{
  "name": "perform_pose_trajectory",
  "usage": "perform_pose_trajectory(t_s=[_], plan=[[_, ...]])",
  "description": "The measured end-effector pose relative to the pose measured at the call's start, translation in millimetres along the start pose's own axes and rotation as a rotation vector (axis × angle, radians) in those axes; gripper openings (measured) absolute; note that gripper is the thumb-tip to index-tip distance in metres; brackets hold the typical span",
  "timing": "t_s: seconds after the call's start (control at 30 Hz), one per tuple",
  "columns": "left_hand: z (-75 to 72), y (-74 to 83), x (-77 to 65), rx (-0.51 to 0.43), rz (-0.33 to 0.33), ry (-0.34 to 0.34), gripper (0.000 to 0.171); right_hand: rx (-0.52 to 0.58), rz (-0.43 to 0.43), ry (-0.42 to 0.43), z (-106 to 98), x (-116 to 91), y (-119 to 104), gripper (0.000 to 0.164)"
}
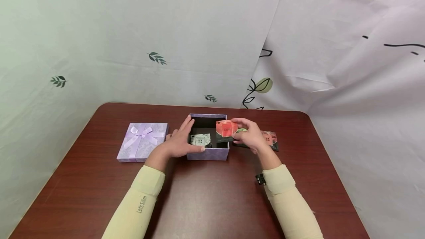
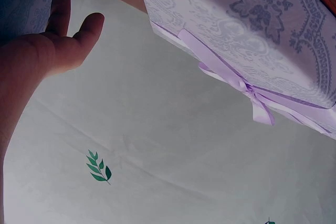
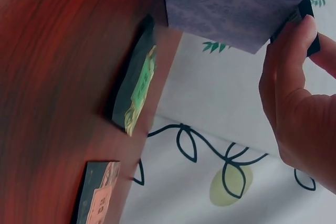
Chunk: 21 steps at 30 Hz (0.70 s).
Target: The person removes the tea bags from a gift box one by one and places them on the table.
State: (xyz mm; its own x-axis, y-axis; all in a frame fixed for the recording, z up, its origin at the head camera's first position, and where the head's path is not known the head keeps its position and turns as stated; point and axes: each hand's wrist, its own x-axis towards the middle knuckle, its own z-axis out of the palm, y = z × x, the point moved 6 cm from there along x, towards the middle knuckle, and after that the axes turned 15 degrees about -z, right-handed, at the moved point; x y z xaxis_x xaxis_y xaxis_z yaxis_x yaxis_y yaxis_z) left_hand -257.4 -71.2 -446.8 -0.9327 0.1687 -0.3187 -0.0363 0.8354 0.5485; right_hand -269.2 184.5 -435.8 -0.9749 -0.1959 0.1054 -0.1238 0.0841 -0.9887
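A lavender patterned box point(image 1: 207, 154) stands on the table with its dark inside showing. My left hand point(image 1: 179, 141) rests against its left side, thumb along the front rim and fingers spread toward the left rim. In the left wrist view, two fingers of the left hand point(image 2: 58, 43) extend beside the box wall. Inside lies a pale grey-green packet point(image 1: 200, 140). My right hand point(image 1: 250, 135) pinches a red and black packet point(image 1: 227, 130) at its right edge, over the right part of the box. The right wrist view shows that packet point(image 3: 313, 45) mostly hidden behind the fingers.
Left of the box lies its lavender lid point(image 1: 142, 141) with a ribbon bow. Right of the box are a green and black packet point(image 3: 137, 85) and another red and black packet point(image 1: 270, 139) on the brown table point(image 1: 206, 202). A printed cloth point(image 1: 199, 40) hangs behind.
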Motion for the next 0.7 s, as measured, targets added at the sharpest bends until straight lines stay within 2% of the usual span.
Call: perform_pose_trajectory(t_s=[0.5,0.7], plan=[[0.2,-0.4,-2.2,-0.003,0.004,-0.003,0.120,-0.018,0.018,0.033,-26.4,-9.8,7.9,0.064],[-0.8,-0.4,-2.8,0.001,0.011,-0.001,0.120,-0.083,0.012,0.054,-41.5,-12.6,11.3,0.063]])
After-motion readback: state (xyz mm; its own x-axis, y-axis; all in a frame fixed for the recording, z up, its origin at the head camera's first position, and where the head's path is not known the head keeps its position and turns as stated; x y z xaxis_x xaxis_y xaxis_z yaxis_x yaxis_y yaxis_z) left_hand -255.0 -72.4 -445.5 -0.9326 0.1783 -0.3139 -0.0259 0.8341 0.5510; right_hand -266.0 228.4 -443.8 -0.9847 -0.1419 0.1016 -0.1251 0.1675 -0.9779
